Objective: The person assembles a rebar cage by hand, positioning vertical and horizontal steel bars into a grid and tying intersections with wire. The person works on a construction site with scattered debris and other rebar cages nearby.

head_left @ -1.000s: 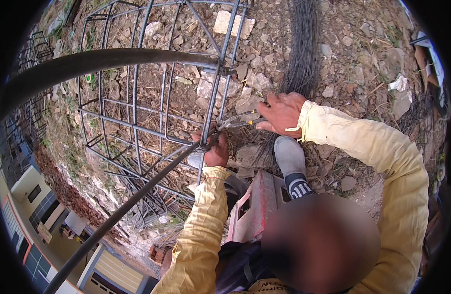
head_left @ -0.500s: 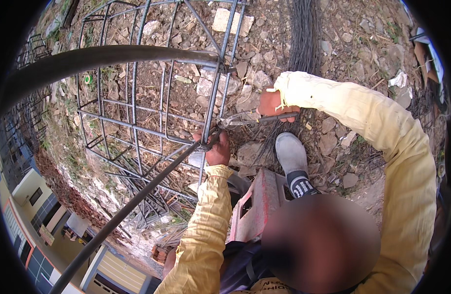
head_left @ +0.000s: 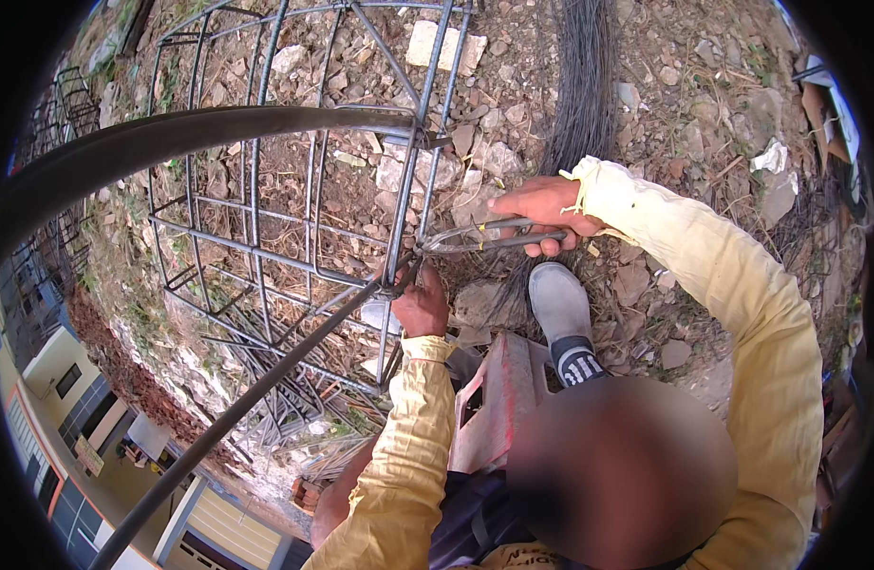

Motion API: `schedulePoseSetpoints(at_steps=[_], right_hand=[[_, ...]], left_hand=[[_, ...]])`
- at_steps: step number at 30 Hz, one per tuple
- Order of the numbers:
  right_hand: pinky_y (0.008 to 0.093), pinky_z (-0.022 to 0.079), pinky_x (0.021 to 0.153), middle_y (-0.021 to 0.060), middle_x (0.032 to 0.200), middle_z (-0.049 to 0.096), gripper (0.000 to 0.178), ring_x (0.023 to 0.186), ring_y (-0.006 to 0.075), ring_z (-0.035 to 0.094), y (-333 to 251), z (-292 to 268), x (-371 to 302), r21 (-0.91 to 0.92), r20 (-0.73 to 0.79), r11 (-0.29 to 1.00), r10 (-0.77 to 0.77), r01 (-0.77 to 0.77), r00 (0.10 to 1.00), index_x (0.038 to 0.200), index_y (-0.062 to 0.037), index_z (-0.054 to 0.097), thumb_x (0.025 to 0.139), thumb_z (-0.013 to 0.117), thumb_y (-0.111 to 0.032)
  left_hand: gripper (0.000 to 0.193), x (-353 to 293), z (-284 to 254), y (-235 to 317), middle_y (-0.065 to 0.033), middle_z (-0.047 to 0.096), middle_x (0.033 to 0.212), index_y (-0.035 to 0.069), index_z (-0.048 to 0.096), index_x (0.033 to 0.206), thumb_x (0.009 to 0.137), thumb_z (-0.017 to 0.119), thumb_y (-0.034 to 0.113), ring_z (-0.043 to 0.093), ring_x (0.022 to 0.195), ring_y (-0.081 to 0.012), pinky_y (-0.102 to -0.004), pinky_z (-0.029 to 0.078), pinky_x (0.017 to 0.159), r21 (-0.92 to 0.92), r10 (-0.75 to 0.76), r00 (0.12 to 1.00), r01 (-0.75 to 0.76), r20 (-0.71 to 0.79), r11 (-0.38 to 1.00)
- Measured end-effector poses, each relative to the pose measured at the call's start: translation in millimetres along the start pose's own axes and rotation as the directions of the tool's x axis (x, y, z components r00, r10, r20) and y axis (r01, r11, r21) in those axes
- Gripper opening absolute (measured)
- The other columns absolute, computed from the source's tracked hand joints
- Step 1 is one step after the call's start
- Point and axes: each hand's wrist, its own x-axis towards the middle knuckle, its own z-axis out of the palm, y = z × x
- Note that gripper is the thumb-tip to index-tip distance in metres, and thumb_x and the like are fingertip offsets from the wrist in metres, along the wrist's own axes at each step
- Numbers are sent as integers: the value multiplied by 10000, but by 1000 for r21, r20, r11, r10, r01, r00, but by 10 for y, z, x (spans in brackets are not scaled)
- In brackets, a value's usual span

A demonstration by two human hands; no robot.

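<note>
My right hand (head_left: 551,214) is closed round the handles of steel pincers (head_left: 501,242), its thumb stretched along them. The pincers' jaws point left and meet a joint of the rebar cage (head_left: 254,180), where bars cross. At that joint my left hand (head_left: 422,306) is closed against the rebar, with its fingertips partly hidden behind the steel. Any wire at the jaws is too small to make out. A long dark bar (head_left: 266,385) runs from beside my left hand to the lower left.
A bundle of thin wire (head_left: 586,95) lies on stony ground beyond my right hand. A thick dark bar (head_left: 218,118) crosses the cage. Below my hands are a reddish-white plastic crate (head_left: 484,408) and my grey shoe (head_left: 558,299). Loose rods (head_left: 290,404) lie under the cage.
My right hand has shifted slightly right and down, and its grip has loosened. The pincers have turned, so both handles show apart. My left hand has moved slightly and stays at the joint.
</note>
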Motion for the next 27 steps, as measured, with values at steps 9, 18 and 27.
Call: schedulePoseSetpoints(at_steps=[9,18,27], right_hand=[[229,292,354,25,658,561,500,454,78,488,-22,-30,-64,5,-16,997,-72,72,997,1080,-52,589,988,423,-515],[224,446,531,7,854,604,480,669,97,590,282,-225,-199,-436,-142,692,-684,575,716,980,-69,639,916,579,-541],[306,547,629,58,835,654,326,667,142,626,966,-318,-186,439,-449,772,-254,460,856,968,-19,638,959,611,-343]], left_hand=[[481,-114,136,1148,-117,580,1226,104,527,1194,953,509,520,561,1142,-277,-505,443,970,-549,-242,498,688,833,-475],[230,408,550,1167,2,626,859,132,539,964,1019,375,283,635,863,-175,-416,531,840,-620,-430,451,484,782,-618],[196,427,565,1225,10,617,855,142,514,885,1002,401,251,621,845,-174,-410,494,803,-613,-478,385,533,789,-583]])
